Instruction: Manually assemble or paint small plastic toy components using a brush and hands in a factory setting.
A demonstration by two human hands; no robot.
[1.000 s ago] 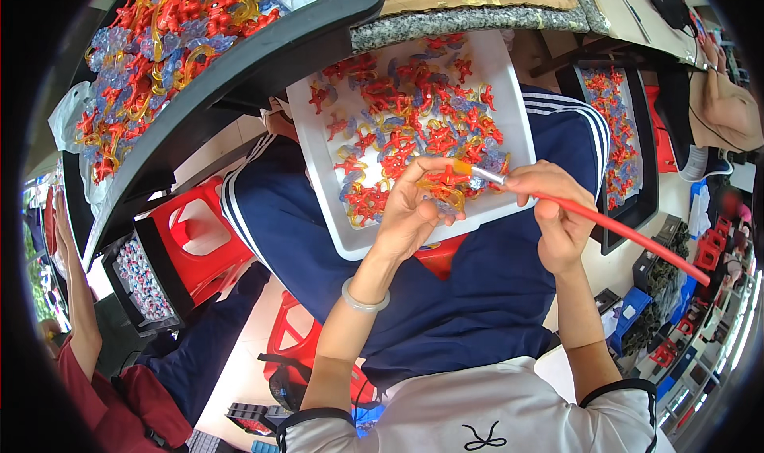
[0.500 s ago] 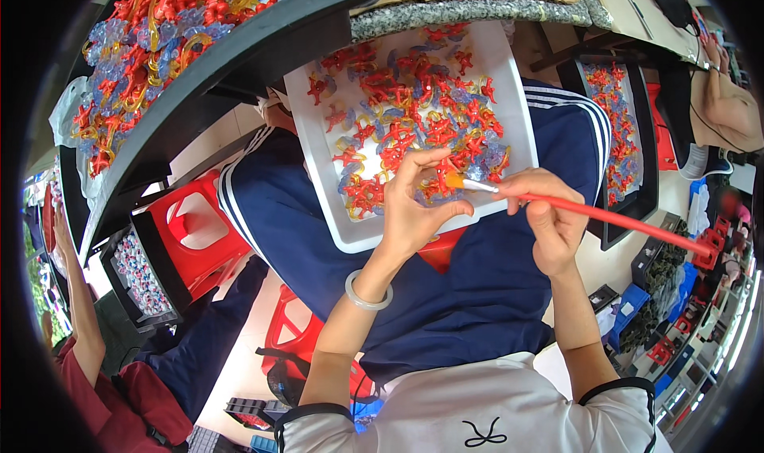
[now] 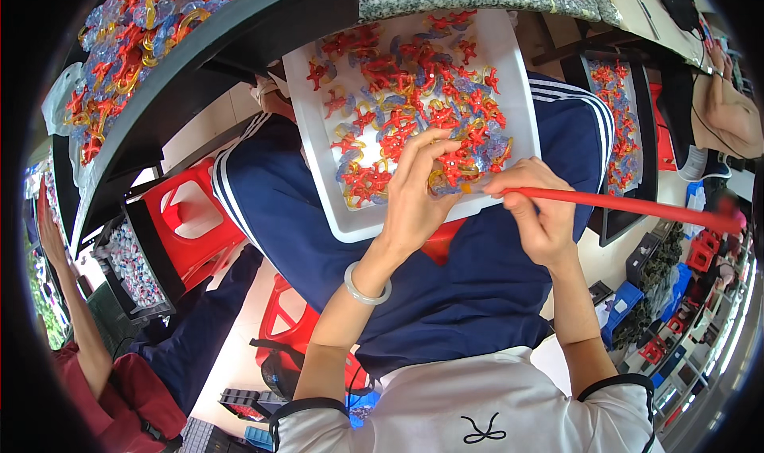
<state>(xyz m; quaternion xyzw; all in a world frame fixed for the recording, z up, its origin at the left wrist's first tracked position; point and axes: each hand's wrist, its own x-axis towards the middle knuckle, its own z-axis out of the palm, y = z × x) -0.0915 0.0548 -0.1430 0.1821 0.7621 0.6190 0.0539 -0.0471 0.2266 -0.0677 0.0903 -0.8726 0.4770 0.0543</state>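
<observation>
My right hand (image 3: pixel 541 210) grips a paintbrush (image 3: pixel 613 203) with a long red handle, close to its bristle end. The orange-tinted bristles point left, right at the fingers of my left hand (image 3: pixel 415 194). That hand is curled, thumb below and fingers above, around a small translucent plastic figure (image 3: pixel 440 184); its outline is partly hidden and blends with the pieces behind. Under both hands a white tray (image 3: pixel 318 190) rests on my lap. Many small plastic figures (image 3: pixel 398 139) in red, blue and yellow lie scattered in it.
A dark curved-edged bin (image 3: pixel 187 91) heaped with similar figures (image 3: pixel 139 35) stands at upper left. A black tray (image 3: pixel 629 206) of figures lies on the right. Red stools (image 3: pixel 171 250) and a co-worker's arm (image 3: pixel 76 310) are at left; another person (image 3: pixel 728 119) sits far right.
The brush tip has moved slightly down and right, and its handle now lies flatter. My left fingers have closed in more around the figure. My view has shifted a little.
</observation>
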